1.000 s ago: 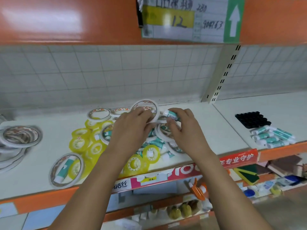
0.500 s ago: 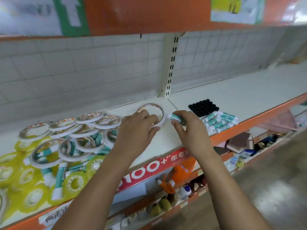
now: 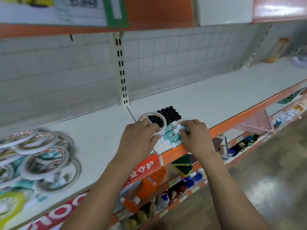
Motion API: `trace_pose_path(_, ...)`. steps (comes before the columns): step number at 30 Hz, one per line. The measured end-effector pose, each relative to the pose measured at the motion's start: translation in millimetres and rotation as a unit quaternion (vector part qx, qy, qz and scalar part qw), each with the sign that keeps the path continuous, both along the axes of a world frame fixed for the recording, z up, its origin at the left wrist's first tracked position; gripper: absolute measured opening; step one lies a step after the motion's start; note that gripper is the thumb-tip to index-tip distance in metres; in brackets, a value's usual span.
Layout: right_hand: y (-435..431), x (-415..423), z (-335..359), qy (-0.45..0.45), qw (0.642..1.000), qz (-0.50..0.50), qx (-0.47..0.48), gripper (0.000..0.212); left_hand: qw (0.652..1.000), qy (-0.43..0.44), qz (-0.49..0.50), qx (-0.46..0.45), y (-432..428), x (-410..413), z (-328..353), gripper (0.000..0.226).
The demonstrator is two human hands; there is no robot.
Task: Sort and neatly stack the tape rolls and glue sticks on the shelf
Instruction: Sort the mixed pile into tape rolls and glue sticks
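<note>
Gripping a tape roll (image 3: 145,117) in your left hand (image 3: 139,138) and pinching a glue stick (image 3: 183,127) in your right hand (image 3: 196,136) at mid-frame, you seem to be adding it to the row of glue sticks (image 3: 171,135) by the shelf (image 3: 99,130) edge, which next calls for laying it parallel.

The single camera sat on the person's head and looked forward and down along a white shelf (image 3: 99,133), close enough that both forearms ran up from the bottom edge to the left hand (image 3: 137,140) and right hand (image 3: 197,138) near the middle of the frame. The wide lens bent the shelf's orange front edge (image 3: 240,116) into a slant rising to the right. The view faced the gridded back panel (image 3: 58,68); the underside of the upper shelf (image 3: 157,12) crossed the top, and lower shelves (image 3: 176,179) and the floor (image 3: 274,180) filled the lower right.
</note>
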State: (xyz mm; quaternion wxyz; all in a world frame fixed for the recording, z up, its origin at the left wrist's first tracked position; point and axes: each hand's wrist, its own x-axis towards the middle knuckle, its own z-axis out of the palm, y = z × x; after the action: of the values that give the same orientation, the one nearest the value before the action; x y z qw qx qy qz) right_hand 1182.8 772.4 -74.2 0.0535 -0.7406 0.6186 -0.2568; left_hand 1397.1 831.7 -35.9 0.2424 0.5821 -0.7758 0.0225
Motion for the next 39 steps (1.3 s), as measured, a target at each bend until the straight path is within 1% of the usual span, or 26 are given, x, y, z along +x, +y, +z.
trace_pose_path(2, 0, -3, -4, 0.013, 1.0, 0.007, 0.003, 0.033, 1.0, -0.002, -0.002, 0.002, -7, -10, -3, 0.019)
trace_pose_path(8, 4, -4, -5, 0.007, 0.999, 0.032, -0.015, 0.034, 1.0, -0.004, -0.002, 0.025, -17, -29, -10, 0.02)
trace_pose_path(14, 3, -4, -3, -0.001, 0.999, 0.04, -0.024, 0.033, 1.0, -0.002, 0.009, 0.028, -17, -23, -10, 0.021)
trace_pose_path(23, 2, 2, -1, 0.0, 0.999, 0.039, -0.017, 0.031, 0.999, 0.004, 0.004, 0.036, -9, -16, -10, 0.024)
trace_pose_path(25, 3, 3, 0, -0.001, 0.999, 0.038, -0.027, 0.03, 0.999, 0.008, -0.001, 0.031, -7, -14, -9, 0.023)
trace_pose_path(27, 4, 6, 3, -0.017, 0.998, 0.046, -0.049, 0.027, 1.0, 0.013, -0.01, 0.025, -5, -12, -8, 0.021)
trace_pose_path(29, 6, 13, 11, -0.068, 0.993, 0.073, -0.056, 0.027, 0.999, 0.016, -0.025, 0.015, -2, -9, -7, 0.019)
trace_pose_path(32, 9, 32, 25, -0.145, 0.983, 0.105, -0.032, 0.03, 0.998, 0.015, -0.057, 0.0, 3, -3, -5, 0.018)
trace_pose_path(36, 10, 59, 33, -0.164, 0.975, 0.15, 0.002, 0.018, 0.997, 0.03, -0.075, -0.009, 17, 17, -3, 0.019)
trace_pose_path(39, 14, 87, 32, -0.156, 0.97, 0.183, 0.024, 0.017, 0.995, 0.09, -0.028, -0.013, 39, 37, 0, 0.025)
